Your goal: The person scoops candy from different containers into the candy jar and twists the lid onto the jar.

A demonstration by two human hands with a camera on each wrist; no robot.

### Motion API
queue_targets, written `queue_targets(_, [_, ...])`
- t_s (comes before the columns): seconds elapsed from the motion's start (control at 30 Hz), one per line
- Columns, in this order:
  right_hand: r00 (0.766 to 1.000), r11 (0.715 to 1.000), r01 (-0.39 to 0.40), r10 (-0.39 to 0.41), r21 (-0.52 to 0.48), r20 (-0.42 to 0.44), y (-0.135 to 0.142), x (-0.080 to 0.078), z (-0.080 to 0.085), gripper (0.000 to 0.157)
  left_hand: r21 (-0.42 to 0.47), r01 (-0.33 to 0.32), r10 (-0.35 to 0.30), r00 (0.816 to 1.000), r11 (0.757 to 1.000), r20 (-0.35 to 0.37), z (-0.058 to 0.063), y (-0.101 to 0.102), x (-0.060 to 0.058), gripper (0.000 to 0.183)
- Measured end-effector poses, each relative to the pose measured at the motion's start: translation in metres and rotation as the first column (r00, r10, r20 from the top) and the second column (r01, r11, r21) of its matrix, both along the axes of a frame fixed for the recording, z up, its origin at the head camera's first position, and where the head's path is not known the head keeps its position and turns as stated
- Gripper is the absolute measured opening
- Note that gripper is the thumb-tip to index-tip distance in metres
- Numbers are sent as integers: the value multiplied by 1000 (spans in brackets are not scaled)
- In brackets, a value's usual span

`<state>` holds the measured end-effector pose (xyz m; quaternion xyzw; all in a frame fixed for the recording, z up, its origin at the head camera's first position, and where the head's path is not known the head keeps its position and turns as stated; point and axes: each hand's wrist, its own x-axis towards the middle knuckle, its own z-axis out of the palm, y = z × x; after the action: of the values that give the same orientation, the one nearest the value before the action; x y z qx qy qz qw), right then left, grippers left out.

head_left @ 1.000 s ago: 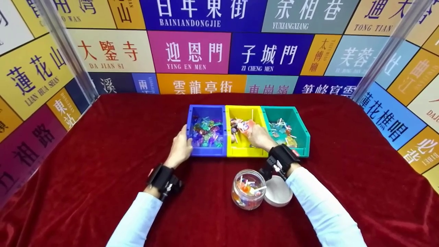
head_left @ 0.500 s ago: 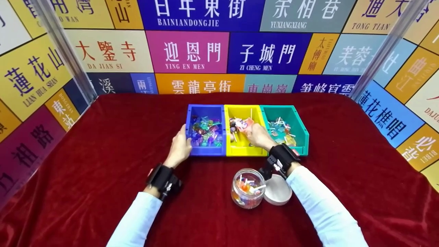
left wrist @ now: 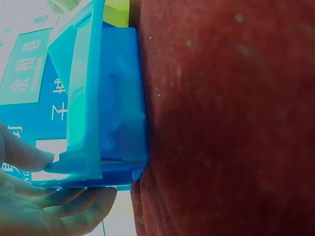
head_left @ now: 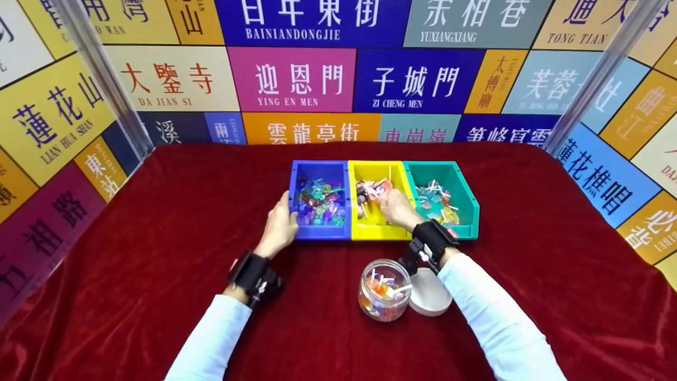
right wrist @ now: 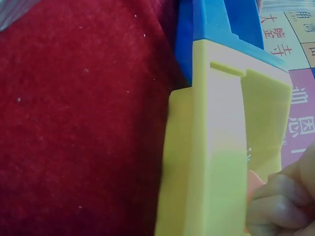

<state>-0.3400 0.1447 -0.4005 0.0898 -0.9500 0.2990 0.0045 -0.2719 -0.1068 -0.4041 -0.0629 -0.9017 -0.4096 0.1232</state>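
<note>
My left hand [head_left: 279, 227] grips the outer side wall of the blue bin [head_left: 321, 232]. In the left wrist view the thumb [left wrist: 29, 155] lies over the rim and the fingers curl below it. Several shiny wrapped candies [head_left: 320, 203] fill the blue bin. My right hand [head_left: 399, 208] reaches into the yellow bin [head_left: 373, 232] with its fingers curled round a pink-wrapped candy [head_left: 382, 189]. Part of that candy is hidden by the fingers. Lollipops with white sticks and dark candies [head_left: 363, 196] lie beside it in the yellow bin.
A teal bin [head_left: 468, 211] with candies and lollipops adjoins the yellow one on the right. In front stands an uncovered clear jar [head_left: 385, 309] of candies, with its white lid [head_left: 429, 293] beside it, close under the right wrist. Red cloth [head_left: 158, 238] covers the table.
Both hands stay nearly in place, the left at the blue bin and the right in the yellow bin. The view shifts slightly.
</note>
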Motion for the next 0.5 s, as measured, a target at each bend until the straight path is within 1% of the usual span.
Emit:
queue_targets(0.07, [1000, 1000, 3, -3, -13, -11, 4, -9, -11, 24, -7, 6, -6, 1000, 1000, -22, 0, 0, 0, 52])
queue_targets(0.1, [1000, 1000, 3, -3, -18, -22, 5, -10, -13, 24, -10, 8, -8, 999, 1000, -37, -1, 0, 0, 51])
queue_targets(0.17, [999, 1000, 9, -10, -24, -34, 4, -6, -9, 24, -14, 14, -15, 998, 1000, -57, -1, 0, 0, 51])
queue_targets(0.2, [999, 1000, 25, -25, -17, -31, 5, -8, -10, 24, -14, 16, -17, 998, 1000, -60, -1, 0, 0, 51])
queue_targets(0.23, [999, 999, 45, -45, -4, 8, 0, 2, 2, 21, -11, 18, -18, 998, 1000, -58, -1, 0, 0, 51])
queue_targets(0.27, [999, 999, 40, -39, -17, 12, -1, 5, 5, 22, -8, 19, -20, 998, 1000, -53, -1, 0, 0, 51])
queue_targets(0.3, [999, 999, 38, -38, -33, 8, -3, 11, 10, 20, -7, 20, -21, 999, 1000, -45, -1, 0, 0, 51])
queue_targets(0.37, [999, 998, 39, -39, -52, 10, -5, 18, 15, 19, -1, 20, -21, 1000, 1000, -21, 0, 0, 0, 52])
queue_targets(0.5, [999, 997, 42, -42, -61, -3, -7, 23, 17, 18, 8, 19, -19, 1000, 1000, 10, 0, -1, 0, 53])
